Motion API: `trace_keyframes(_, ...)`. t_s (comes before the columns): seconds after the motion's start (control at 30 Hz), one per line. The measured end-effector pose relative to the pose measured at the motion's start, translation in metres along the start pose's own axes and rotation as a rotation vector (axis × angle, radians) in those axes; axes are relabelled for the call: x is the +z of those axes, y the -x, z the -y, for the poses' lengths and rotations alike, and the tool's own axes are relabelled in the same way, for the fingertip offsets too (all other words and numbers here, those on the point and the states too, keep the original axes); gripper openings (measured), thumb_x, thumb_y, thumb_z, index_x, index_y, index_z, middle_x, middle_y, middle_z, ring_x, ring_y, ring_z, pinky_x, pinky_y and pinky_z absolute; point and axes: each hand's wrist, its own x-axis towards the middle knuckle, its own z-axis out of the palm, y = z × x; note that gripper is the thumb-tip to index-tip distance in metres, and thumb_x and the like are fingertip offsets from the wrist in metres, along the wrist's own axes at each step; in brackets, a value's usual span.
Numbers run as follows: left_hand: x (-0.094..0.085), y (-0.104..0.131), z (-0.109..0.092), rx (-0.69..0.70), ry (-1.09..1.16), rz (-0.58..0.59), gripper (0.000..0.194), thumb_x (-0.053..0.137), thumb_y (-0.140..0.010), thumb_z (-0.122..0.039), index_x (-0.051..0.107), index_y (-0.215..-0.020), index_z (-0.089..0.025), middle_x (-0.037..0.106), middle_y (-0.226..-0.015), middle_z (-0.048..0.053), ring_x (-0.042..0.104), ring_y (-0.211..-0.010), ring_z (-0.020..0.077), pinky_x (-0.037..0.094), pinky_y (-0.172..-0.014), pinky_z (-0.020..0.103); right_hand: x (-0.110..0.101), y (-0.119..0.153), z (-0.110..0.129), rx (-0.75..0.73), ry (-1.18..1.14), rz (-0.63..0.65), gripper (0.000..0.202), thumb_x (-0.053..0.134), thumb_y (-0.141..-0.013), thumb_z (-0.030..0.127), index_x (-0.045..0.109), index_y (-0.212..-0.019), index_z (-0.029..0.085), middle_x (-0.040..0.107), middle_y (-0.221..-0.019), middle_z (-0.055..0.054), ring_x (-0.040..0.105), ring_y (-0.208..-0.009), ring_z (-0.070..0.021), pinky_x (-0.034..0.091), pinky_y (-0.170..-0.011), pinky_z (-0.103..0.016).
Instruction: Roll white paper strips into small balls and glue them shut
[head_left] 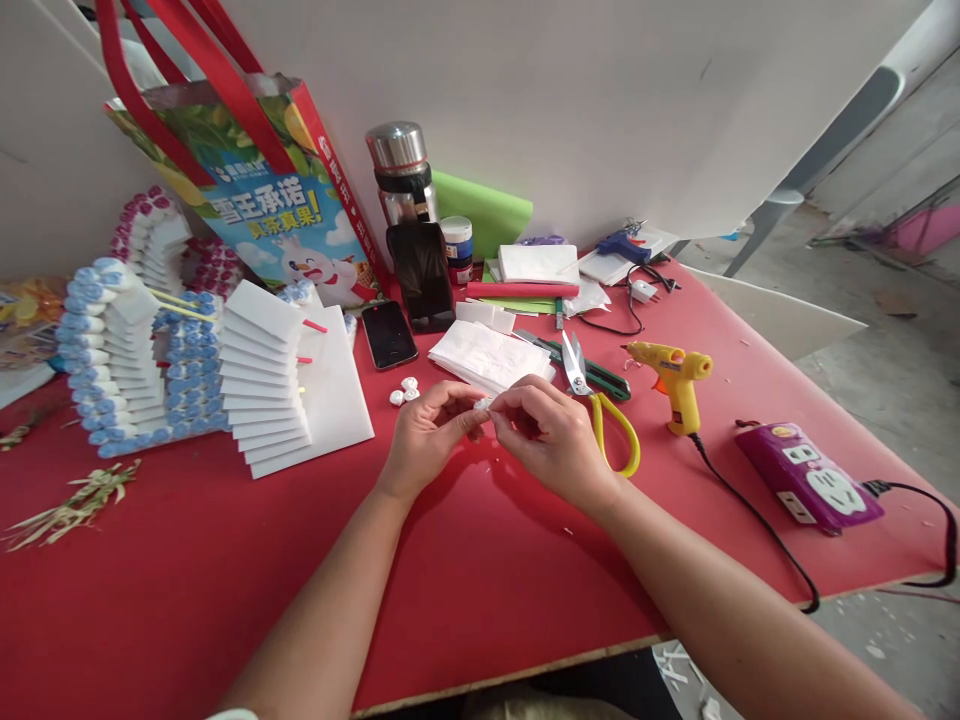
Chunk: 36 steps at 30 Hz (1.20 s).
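Observation:
Over the middle of the red table, my left hand (435, 430) and my right hand (551, 435) meet at their fingertips. Both pinch one small white paper piece (482, 405), mostly covered by the fingers. Just left of my left hand lie several small white rolled paper flowers (405, 391). A stack of thin white paper sheets (487, 355) lies right behind my hands. Scissors (615, 433) with yellow handles rest open beside my right hand, partly over a green cutter (600, 378).
A yellow glue gun (679, 380) and a purple power strip (810, 475) stand right, with cables. White-and-blue paper models (135, 370), a phone (389, 335), a steel flask (397, 165) and a colourful bag (277, 210) are left and behind. A red table (480, 600) edge runs in front.

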Motion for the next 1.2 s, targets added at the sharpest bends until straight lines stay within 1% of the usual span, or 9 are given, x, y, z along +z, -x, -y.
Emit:
trace_keyframes(0.1, 0.0, 0.0, 0.003, -0.006, 0.026, -0.032, 0.023, 0.083, -0.077, -0.033, 0.072, -0.092, -0.018, 0.067, -0.071, -0.001, 0.064, -0.06, 0.0132, 0.055, -0.061, 0.027, 0.001, 0.0, 0.0, 0.01, -0.04, 0.001, 0.008, 0.058, -0.091, 0.016, 0.063, -0.091, 0.021, 0.065, -0.086, -0.003, 0.057, -0.065, -0.0116, 0.044, -0.058, -0.026)
trace_keyframes(0.23, -0.001, 0.001, 0.006, 0.0, 0.027, -0.053, 0.025, 0.084, -0.076, -0.034, 0.073, -0.091, -0.018, 0.067, -0.069, -0.001, 0.064, -0.059, 0.0135, 0.055, -0.06, 0.027, 0.0, 0.0, 0.001, 0.012, -0.075, 0.012, 0.008, 0.057, -0.094, 0.019, 0.065, -0.093, 0.022, 0.066, -0.088, -0.005, 0.061, -0.072, -0.014, 0.048, -0.064, -0.027)
trace_keyframes(0.4, -0.002, -0.001, 0.007, -0.01, 0.042, -0.082, 0.023, 0.084, -0.076, -0.033, 0.072, -0.089, -0.018, 0.066, -0.064, -0.002, 0.061, -0.053, 0.0116, 0.051, -0.056, 0.025, -0.002, 0.001, 0.002, -0.046, -0.054, 0.062, 0.019, 0.051, -0.099, 0.019, 0.069, -0.106, 0.022, 0.067, -0.095, -0.008, 0.065, -0.076, -0.0155, 0.051, -0.067, -0.029)
trace_keyframes(0.53, -0.003, -0.002, 0.009, -0.02, 0.061, -0.116, 0.022, 0.083, -0.078, -0.032, 0.069, -0.088, -0.018, 0.063, -0.06, -0.003, 0.059, -0.051, 0.0109, 0.05, -0.053, 0.024, 0.0, 0.004, -0.001, -0.083, -0.064, 0.063, 0.025, 0.051, -0.098, 0.017, 0.069, -0.115, 0.022, 0.066, -0.1, -0.01, 0.066, -0.079, -0.016, 0.052, -0.066, -0.029)
trace_keyframes(0.7, -0.003, -0.002, 0.01, -0.008, 0.056, -0.114, 0.019, 0.082, -0.079, -0.029, 0.069, -0.088, -0.018, 0.064, -0.064, -0.004, 0.059, -0.052, 0.0097, 0.05, -0.054, 0.023, 0.004, 0.003, -0.004, -0.137, -0.142, 0.03, 0.027, 0.053, -0.094, 0.011, 0.07, -0.115, 0.018, 0.066, -0.099, -0.01, 0.065, -0.076, -0.0147, 0.051, -0.064, -0.028)
trace_keyframes(0.9, -0.005, -0.003, 0.011, 0.027, 0.033, -0.093, 0.018, 0.081, -0.08, -0.028, 0.07, -0.092, -0.019, 0.066, -0.068, -0.003, 0.06, -0.056, 0.0098, 0.052, -0.058, 0.024, 0.0, 0.001, -0.005, -0.043, -0.224, 0.076, 0.028, 0.055, -0.091, 0.008, 0.072, -0.109, 0.021, 0.064, -0.09, -0.004, 0.057, -0.064, -0.0104, 0.046, -0.059, -0.025)
trace_keyframes(1.07, -0.004, -0.002, 0.008, 0.019, 0.045, -0.051, 0.018, 0.08, -0.08, -0.028, 0.07, -0.09, -0.018, 0.067, -0.068, -0.002, 0.063, -0.057, 0.0115, 0.054, -0.059, 0.026, -0.002, 0.001, -0.003, 0.002, -0.186, 0.107, 0.024, 0.056, -0.09, 0.01, 0.071, -0.106, 0.021, 0.065, -0.089, -0.003, 0.055, -0.065, -0.0105, 0.043, -0.059, -0.025)
trace_keyframes(1.13, -0.004, -0.002, 0.007, 0.007, 0.064, -0.034, 0.018, 0.08, -0.081, -0.028, 0.07, -0.092, -0.018, 0.068, -0.069, -0.001, 0.064, -0.059, 0.0126, 0.054, -0.061, 0.027, -0.003, 0.001, -0.002, 0.023, -0.183, 0.095, 0.019, 0.057, -0.089, 0.011, 0.068, -0.103, 0.02, 0.065, -0.087, -0.002, 0.053, -0.065, -0.0102, 0.043, -0.059, -0.025)
trace_keyframes(1.2, -0.004, -0.002, 0.008, 0.001, 0.1, -0.03, 0.019, 0.08, -0.081, -0.028, 0.071, -0.094, -0.018, 0.068, -0.07, -0.001, 0.064, -0.06, 0.0132, 0.055, -0.061, 0.028, -0.003, 0.001, -0.002, 0.075, -0.199, 0.057, 0.017, 0.059, -0.09, 0.013, 0.065, -0.104, 0.02, 0.064, -0.082, 0.0, 0.051, -0.061, -0.0096, 0.041, -0.056, -0.025)
